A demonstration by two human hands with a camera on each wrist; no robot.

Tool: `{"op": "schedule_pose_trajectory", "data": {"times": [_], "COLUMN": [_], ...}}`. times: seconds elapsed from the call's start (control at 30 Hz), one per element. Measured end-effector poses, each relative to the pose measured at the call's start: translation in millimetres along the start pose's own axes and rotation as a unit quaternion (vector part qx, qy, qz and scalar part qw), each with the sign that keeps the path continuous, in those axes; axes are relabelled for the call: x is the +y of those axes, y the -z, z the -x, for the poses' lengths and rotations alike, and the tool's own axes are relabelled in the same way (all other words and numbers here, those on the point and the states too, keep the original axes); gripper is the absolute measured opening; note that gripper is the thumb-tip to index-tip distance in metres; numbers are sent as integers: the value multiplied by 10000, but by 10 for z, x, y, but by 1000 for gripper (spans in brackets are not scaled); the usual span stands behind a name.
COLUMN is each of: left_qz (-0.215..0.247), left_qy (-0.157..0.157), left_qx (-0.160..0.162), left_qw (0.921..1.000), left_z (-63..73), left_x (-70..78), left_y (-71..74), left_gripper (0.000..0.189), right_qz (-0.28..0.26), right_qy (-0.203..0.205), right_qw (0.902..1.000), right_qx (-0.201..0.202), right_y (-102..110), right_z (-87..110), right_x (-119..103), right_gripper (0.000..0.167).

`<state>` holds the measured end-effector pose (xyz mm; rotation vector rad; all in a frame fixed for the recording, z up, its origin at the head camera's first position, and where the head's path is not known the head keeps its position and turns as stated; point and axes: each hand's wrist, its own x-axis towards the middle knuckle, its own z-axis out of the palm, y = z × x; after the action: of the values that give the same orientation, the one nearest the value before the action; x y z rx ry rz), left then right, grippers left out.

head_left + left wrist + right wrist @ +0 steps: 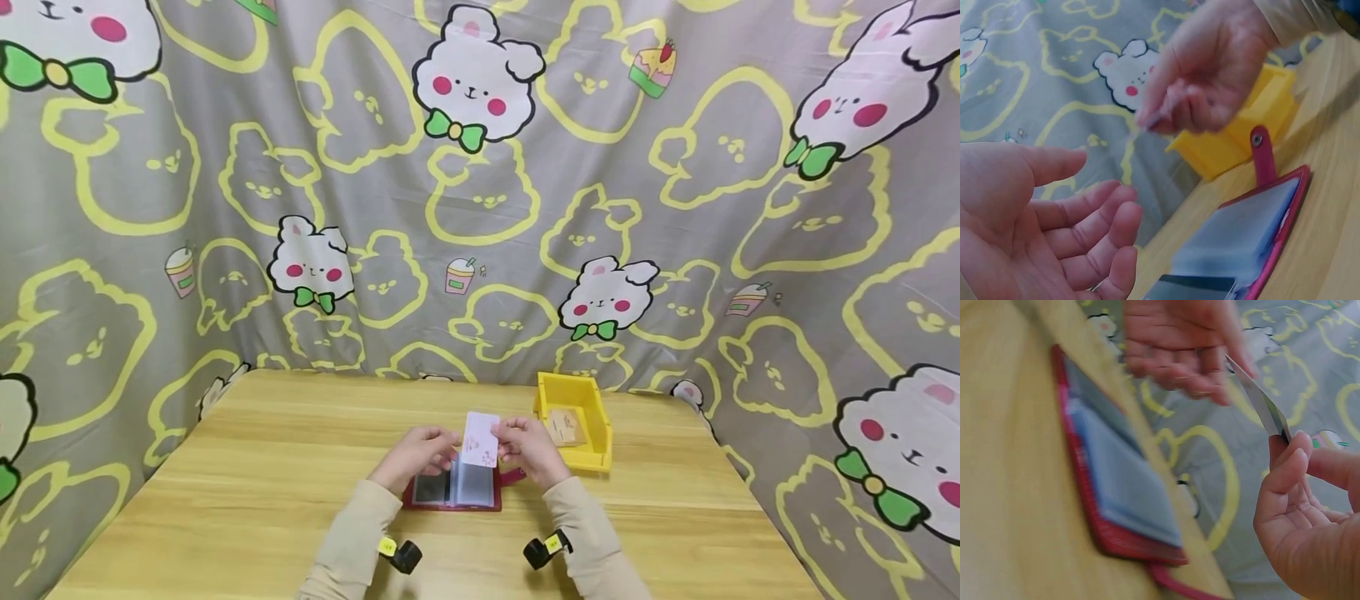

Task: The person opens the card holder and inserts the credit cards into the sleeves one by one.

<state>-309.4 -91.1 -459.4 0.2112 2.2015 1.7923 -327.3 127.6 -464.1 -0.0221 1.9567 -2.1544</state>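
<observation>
Right hand [528, 447] pinches a pale card [480, 435] with pink print, thumb and fingers on its right edge, lower centre of the head frame. Edge grip probably chosen to leave most of the face and the far edge uncovered. Left hand [418, 454] grips nothing: fingers loosely spread, palm turned inward, near the card's left side, contact not plain. The hands are apart, card between them, likely so either could take it.

Red card holder [474, 492] lies spread flat below the hands; clear sleeves on its right half, dark panel or card on its left. Spread like that, presumably, so the pockets face up within reach. Strap [1264, 156] with a metal snap is undone, sticking out toward the bin, which would let the covers lie apart.

Yellow bin [597, 417] sits right of the holder, well within right-hand range by the look of it; a tan flat item [566, 427] is inside, print too small to read.

Worktop [300, 467]: light wood grain, fills the lower frame. Behind and at both sides hangs grey cloth [390, 200] with yellow outlines and white rabbit-like heads in green bows. Wrist views partly blurred.
</observation>
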Motion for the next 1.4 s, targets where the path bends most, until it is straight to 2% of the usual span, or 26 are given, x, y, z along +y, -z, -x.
{"op": "schedule_pose_trajectory", "data": {"times": [0.1,0.33,0.43,0.77,0.93,1.07,1.23,1.4], "left_qz": [86,-286,-380,-555,-707,-626,-710,-713], "left_qy": [57,-51,-46,-57,-182,-190,-37,176], "left_qx": [-54,210,222,212,193,215,-16,-260], "left_qw": [9999,9994,9990,9982,9971,9976,9975,9970], "left_z": [-3,11,25,45,51,62,82,111], "left_x": [-16,-24,-22,-53,-56,-81,-156,-246], "left_y": [-50,-94,-99,-89,5,127,312,435], "left_gripper": [31,21,21,20,20,18,14,12], "right_qz": [-24,49,5,79,57,152,747,1453], "right_qy": [-23,-64,-7,103,110,132,-82,-294], "right_qw": [10000,10000,10000,9995,9984,9974,9944,9858], "right_qx": [-20,8,48,-272,-544,-693,-748,-790], "right_y": [-22,-43,-40,-59,-48,-23,33,95], "right_z": [19,75,93,117,135,140,131,119], "right_x": [63,113,118,131,115,122,172,252], "right_gripper": [11,10,9,13,11,7,10,17]}}
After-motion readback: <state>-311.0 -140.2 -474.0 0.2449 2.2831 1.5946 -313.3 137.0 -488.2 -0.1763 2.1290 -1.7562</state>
